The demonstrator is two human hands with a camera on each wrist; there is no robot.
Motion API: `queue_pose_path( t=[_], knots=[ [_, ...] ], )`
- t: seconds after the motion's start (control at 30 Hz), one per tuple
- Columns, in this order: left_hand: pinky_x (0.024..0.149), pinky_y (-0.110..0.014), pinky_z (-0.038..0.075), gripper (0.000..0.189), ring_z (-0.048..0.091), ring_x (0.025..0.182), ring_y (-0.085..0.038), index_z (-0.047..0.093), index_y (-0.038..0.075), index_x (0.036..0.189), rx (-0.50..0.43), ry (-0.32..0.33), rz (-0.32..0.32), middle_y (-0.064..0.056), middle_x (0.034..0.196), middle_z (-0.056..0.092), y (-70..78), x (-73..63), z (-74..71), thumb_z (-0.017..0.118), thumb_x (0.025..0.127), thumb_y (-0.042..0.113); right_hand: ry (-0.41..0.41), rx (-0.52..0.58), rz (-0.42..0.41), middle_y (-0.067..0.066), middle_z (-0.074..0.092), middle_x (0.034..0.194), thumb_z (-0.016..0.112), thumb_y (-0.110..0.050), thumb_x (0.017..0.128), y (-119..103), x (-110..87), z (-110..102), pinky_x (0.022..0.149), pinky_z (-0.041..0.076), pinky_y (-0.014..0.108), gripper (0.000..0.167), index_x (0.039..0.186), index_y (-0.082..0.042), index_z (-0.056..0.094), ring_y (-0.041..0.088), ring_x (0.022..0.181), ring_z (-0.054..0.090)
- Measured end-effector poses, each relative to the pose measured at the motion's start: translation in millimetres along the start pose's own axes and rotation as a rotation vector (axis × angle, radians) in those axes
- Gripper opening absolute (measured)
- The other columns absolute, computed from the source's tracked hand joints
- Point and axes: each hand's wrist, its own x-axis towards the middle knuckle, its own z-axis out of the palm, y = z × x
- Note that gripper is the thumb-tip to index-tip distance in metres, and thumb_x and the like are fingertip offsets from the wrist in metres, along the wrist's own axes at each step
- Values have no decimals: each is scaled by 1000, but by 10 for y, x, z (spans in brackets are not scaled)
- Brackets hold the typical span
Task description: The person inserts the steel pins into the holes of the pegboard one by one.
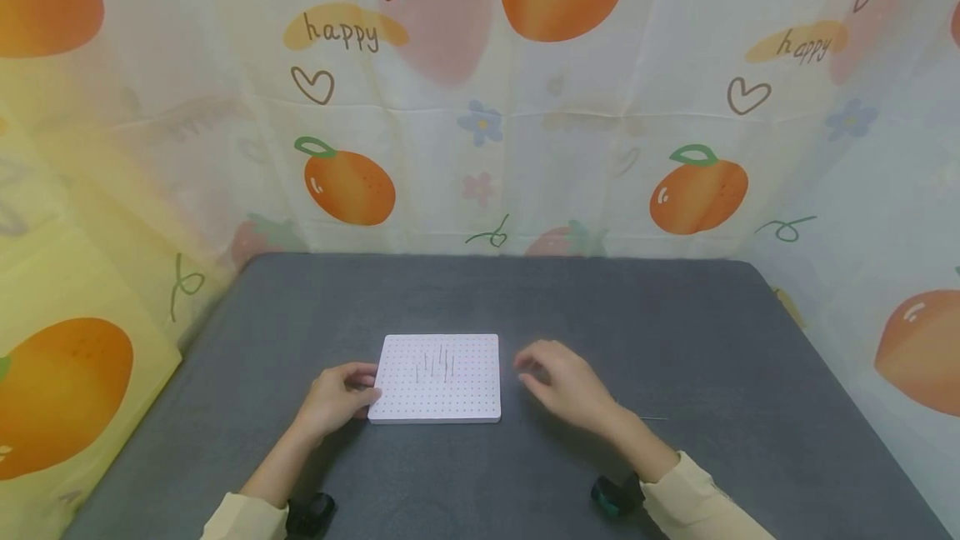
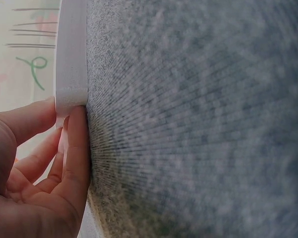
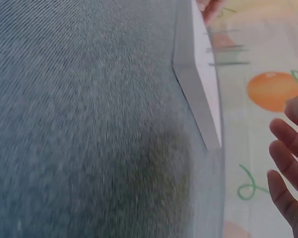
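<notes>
A white perforated board (image 1: 472,402) with rounded corners lies flat on the grey table. Several thin upright pins (image 1: 446,369) stand in its holes, mostly around the middle. My left hand (image 1: 337,397) grips the board's left edge; in the left wrist view the thumb rests at the upper edge and the fingers (image 2: 77,144) are low against its side. To the right of the board, apart from it, hovers my right hand (image 1: 567,383). Its fingers (image 3: 285,161) are loosely bent, with nothing visible between them.
A thin, needle-like piece (image 1: 654,418) lies on the grey table (image 1: 675,315), beside the right forearm. Dark wrist devices (image 1: 617,497) are worn below both hands. A curtain (image 1: 555,157) printed with oranges hangs behind the table and along its sides.
</notes>
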Motion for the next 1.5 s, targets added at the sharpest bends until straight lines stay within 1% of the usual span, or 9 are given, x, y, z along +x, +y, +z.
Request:
queue_pose_path(
  t=[0.2, 0.33, 0.57, 0.77, 0.87, 1.0, 1.23, 1.33, 1.5],
  knots=[
    [63, -31, 55, 41, 60, 76, -15, 57, 2, 120, 5, 2, 5, -11, 101, 62, 8, -1, 0, 67, 81, 8, 30, 36, -41, -9, 61, 90, 71, -9, 77, 84, -141, -126, 73, 49, 24, 21, 95, -17, 62, 7, 85, 56],
    [64, -31, 55, 41, 60, 77, -16, 57, 2, 120, 1, 3, 13, -12, 102, 62, 8, -11, -5, 67, 81, 8, 43, 36, -29, -10, 61, 91, 72, -10, 77, 140, -237, -197, 72, 49, 25, 23, 96, -17, 62, 7, 86, 56],
    [65, -31, 55, 41, 60, 77, -15, 57, 2, 120, -9, 0, 12, -11, 102, 62, -5, -13, -6, 67, 81, 9, 59, 50, 40, -6, 62, 93, 72, -6, 77, 283, -423, -333, 69, 51, 31, 26, 99, -15, 62, 8, 85, 55],
    [65, -31, 55, 41, 60, 77, -15, 57, 3, 120, -12, 0, 13, -12, 102, 62, -13, -10, -6, 67, 81, 9, 95, 43, 78, -3, 62, 92, 72, -3, 76, 396, -575, -457, 70, 51, 32, 26, 98, -13, 62, 9, 84, 56],
    [64, -30, 55, 41, 60, 77, -15, 57, 2, 120, -16, -1, 18, -12, 102, 61, -16, -11, -6, 67, 81, 9, 100, 21, 101, -4, 62, 92, 72, -3, 75, 461, -659, -510, 69, 51, 31, 27, 98, -13, 62, 8, 84, 56],
    [64, -30, 55, 41, 60, 76, -15, 57, 1, 120, -22, -2, 25, -12, 102, 62, -14, -15, -7, 67, 81, 8, 105, -2, 152, -8, 61, 92, 73, -3, 74, 560, -780, -577, 69, 50, 29, 28, 98, -15, 62, 6, 84, 55],
    [64, -30, 55, 41, 60, 77, -15, 57, 1, 120, -31, -3, 26, -12, 101, 61, -9, -24, -11, 67, 81, 8, 133, -26, 209, -9, 61, 93, 73, -1, 74, 692, -962, -655, 68, 51, 30, 30, 97, -15, 61, 9, 83, 58],
    [64, -30, 55, 41, 60, 76, -15, 57, 1, 119, -30, -4, 24, -12, 101, 61, -7, -20, -11, 67, 80, 8, 122, -21, 246, -9, 62, 92, 72, -1, 74, 716, -1029, -658, 69, 52, 31, 29, 97, -15, 61, 8, 84, 59],
    [64, -30, 55, 41, 60, 77, -15, 57, 2, 120, -20, -3, 15, -12, 102, 62, -9, -9, -6, 67, 80, 8, 62, 2, 296, -8, 62, 93, 71, -3, 76, 743, -1118, -631, 69, 53, 28, 26, 97, -13, 61, 6, 85, 60]
  ],
)
